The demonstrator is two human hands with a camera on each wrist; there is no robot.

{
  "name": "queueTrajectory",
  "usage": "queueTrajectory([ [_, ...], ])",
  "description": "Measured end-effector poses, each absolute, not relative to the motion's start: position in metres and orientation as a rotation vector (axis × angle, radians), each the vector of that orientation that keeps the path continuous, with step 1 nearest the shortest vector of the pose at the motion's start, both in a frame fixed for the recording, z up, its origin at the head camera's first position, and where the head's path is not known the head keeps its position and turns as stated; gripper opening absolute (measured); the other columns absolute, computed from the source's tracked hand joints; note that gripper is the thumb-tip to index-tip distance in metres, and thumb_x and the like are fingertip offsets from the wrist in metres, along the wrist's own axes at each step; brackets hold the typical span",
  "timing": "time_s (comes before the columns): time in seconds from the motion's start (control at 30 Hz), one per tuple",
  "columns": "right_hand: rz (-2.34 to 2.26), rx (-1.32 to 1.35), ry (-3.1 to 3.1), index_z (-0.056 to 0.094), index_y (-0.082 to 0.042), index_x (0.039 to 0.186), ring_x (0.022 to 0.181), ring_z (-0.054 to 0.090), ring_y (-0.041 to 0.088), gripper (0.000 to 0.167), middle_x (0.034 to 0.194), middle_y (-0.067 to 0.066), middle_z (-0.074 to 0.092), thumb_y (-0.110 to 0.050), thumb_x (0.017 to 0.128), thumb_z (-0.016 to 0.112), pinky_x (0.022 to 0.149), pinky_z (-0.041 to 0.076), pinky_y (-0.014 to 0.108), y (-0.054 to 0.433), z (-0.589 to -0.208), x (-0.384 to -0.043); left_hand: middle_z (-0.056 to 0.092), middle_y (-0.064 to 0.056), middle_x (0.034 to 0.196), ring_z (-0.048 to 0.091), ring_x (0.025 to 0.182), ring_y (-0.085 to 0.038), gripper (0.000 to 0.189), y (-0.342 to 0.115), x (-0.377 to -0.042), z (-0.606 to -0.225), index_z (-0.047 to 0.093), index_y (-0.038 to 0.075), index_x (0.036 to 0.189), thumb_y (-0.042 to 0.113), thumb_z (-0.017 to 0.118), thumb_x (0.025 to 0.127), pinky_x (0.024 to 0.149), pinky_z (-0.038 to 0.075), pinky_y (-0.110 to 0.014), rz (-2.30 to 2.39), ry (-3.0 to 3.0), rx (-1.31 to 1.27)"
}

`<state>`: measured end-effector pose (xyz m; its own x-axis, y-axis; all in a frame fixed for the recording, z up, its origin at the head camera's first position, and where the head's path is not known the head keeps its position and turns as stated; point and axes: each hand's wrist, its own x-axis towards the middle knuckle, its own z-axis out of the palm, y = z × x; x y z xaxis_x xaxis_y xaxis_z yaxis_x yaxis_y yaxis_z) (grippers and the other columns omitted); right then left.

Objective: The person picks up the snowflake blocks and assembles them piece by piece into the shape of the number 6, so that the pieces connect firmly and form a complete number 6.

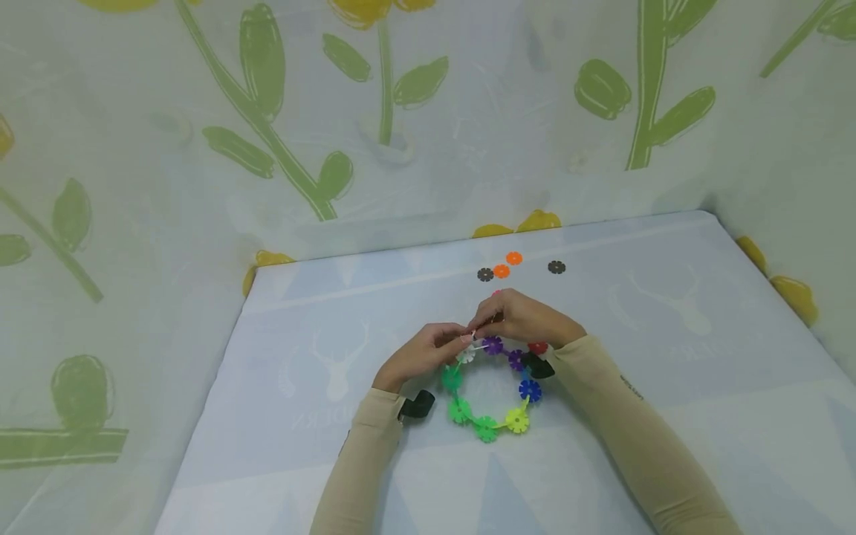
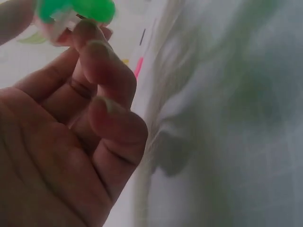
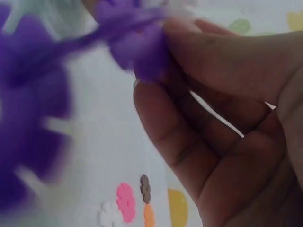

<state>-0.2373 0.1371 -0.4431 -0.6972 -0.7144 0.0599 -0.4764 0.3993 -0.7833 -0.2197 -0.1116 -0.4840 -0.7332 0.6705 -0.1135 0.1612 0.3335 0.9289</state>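
Observation:
A ring of slotted plastic snowflake discs (image 1: 486,429) lies in front of me, linked edge to edge in green, yellow, blue, purple and white. At its far side my two hands meet, fingertips close together. My left hand (image 1: 423,353) pinches a white snowflake disc (image 1: 467,354), beside a green disc (image 2: 97,10) in the left wrist view. With thumb and fingers, my right hand (image 1: 524,316) pinches the edge of a purple snowflake disc (image 3: 139,42). Another purple disc (image 3: 35,109) looms blurred in the right wrist view. Fingertips partly hide the join between white and purple.
Beyond the hands lie loose orange discs (image 1: 513,258) and dark discs (image 1: 556,267). A pink disc (image 3: 126,202) and a white disc (image 3: 110,214) lie near them. One red disc (image 1: 537,348) shows by my right wrist. Flower-print curtains (image 1: 455,178) border the table (image 1: 267,357).

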Motion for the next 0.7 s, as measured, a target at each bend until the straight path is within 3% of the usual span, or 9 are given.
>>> queueTrajectory([
  [0.23, -1.231, -0.631, 2.613, 0.075, -0.003, 0.122, 0.090, 0.071, 0.028, 0.027, 0.112, 0.011, 0.078, -0.015, 0.099, 0.071, 0.078, 0.057, 0.029, 0.169, -0.436, -0.236, 0.073, -0.008, 0.121, 0.066, 0.100, -0.014, 0.034, -0.109, -0.222, -0.486, 0.071, 0.009, 0.126, 0.033, 0.059, 0.105, 0.089, 0.056, -0.030, 1.312, 2.192, 0.712],
  [0.43, -1.052, -0.456, 2.687, 0.074, -0.005, 0.123, 0.092, 0.064, 0.021, 0.030, 0.107, 0.008, 0.075, -0.020, 0.098, 0.072, 0.080, 0.055, 0.030, 0.198, -0.447, -0.229, 0.073, -0.005, 0.127, 0.067, 0.113, -0.018, 0.036, -0.111, -0.222, -0.487, 0.071, 0.010, 0.128, 0.035, 0.061, 0.104, 0.100, 0.055, -0.036, 1.285, 2.207, 0.672],
  [0.53, -0.960, -0.437, 2.649, 0.074, -0.005, 0.123, 0.092, 0.062, 0.020, 0.032, 0.105, 0.007, 0.074, -0.021, 0.095, 0.075, 0.079, 0.056, 0.030, 0.205, -0.455, -0.223, 0.073, -0.005, 0.128, 0.067, 0.114, -0.018, 0.037, -0.114, -0.222, -0.487, 0.071, 0.010, 0.129, 0.036, 0.062, 0.103, 0.098, 0.056, -0.035, 1.284, 2.208, 0.659],
  [0.7, -0.894, -0.419, 2.622, 0.072, -0.004, 0.121, 0.095, 0.061, 0.021, 0.036, 0.106, 0.008, 0.071, -0.021, 0.090, 0.081, 0.086, 0.058, 0.037, 0.208, -0.461, -0.214, 0.074, -0.006, 0.126, 0.067, 0.103, -0.014, 0.039, -0.117, -0.221, -0.487, 0.072, 0.010, 0.129, 0.037, 0.063, 0.102, 0.086, 0.056, -0.029, 1.302, 2.206, 0.622],
])
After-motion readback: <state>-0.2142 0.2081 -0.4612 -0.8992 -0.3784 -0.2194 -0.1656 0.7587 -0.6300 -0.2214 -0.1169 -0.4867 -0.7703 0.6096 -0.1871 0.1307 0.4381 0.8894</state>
